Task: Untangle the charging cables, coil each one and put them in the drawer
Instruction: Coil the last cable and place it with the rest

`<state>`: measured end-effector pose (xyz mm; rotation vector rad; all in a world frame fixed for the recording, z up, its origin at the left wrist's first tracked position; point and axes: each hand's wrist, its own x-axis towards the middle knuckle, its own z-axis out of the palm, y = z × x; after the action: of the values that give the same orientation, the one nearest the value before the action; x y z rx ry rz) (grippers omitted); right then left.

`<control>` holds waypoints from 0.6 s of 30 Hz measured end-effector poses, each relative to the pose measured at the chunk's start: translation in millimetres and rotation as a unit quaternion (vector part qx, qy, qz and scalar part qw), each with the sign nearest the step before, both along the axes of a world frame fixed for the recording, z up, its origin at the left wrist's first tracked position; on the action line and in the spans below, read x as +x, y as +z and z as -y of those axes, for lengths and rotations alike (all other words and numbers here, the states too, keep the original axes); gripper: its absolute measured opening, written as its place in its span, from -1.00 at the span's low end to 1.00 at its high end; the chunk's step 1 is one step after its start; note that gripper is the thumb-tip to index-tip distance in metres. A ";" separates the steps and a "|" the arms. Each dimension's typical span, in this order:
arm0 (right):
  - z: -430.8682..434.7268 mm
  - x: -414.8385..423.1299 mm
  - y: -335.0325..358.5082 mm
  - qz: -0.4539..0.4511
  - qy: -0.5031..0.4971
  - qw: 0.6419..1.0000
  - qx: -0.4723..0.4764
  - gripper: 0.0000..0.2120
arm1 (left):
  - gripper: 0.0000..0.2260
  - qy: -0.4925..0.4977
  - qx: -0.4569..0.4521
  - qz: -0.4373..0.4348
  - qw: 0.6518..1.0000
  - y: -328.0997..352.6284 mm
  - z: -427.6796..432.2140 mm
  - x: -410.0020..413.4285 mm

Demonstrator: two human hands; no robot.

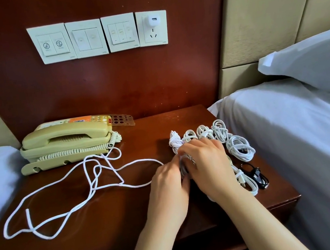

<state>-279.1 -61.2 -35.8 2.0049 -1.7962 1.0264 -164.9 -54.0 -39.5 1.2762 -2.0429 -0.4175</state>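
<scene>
A long white cable (72,191) sprawls in loose loops over the left half of the wooden nightstand (131,223). Its right end runs into my two hands. My left hand (168,189) and my right hand (207,165) are closed together on a small bundle of cable turns at the middle right. Behind and beside them lie several coiled white cables (239,148) in a row. A small black cable (256,175) and a flatter white one (247,181) lie at the right edge. No drawer shows.
A beige telephone (65,140) with a curly cord stands at the back left. Wall switches and a socket with a white USB charger (153,21) sit above. Beds with white sheets flank the nightstand, with a pillow (315,63) on the right.
</scene>
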 end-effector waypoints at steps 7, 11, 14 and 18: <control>-13.4 2.1 10.1 -0.009 -0.009 1.000 -0.028 -0.90 | -0.69 0.024 -0.004 0.044 0.999 18.7 -4.1 21.6; -24.9 17.0 17.5 -0.001 0.027 0.999 -0.034 -0.90 | -0.74 0.047 -0.019 0.066 0.997 27.9 -15.6 50.3; -28.7 36.8 15.0 -0.009 0.067 0.998 -0.015 -0.90 | -0.71 0.073 -0.036 0.097 0.992 24.4 -27.9 74.1; -28.9 64.5 9.5 -0.003 0.130 0.991 0.034 -0.90 | -0.66 0.093 -0.041 0.148 0.984 18.0 -34.4 108.1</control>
<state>-214.6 -32.3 -26.2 2.3275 -1.6176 1.0396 -56.7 -19.6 -21.5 1.5356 -2.1307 -0.0592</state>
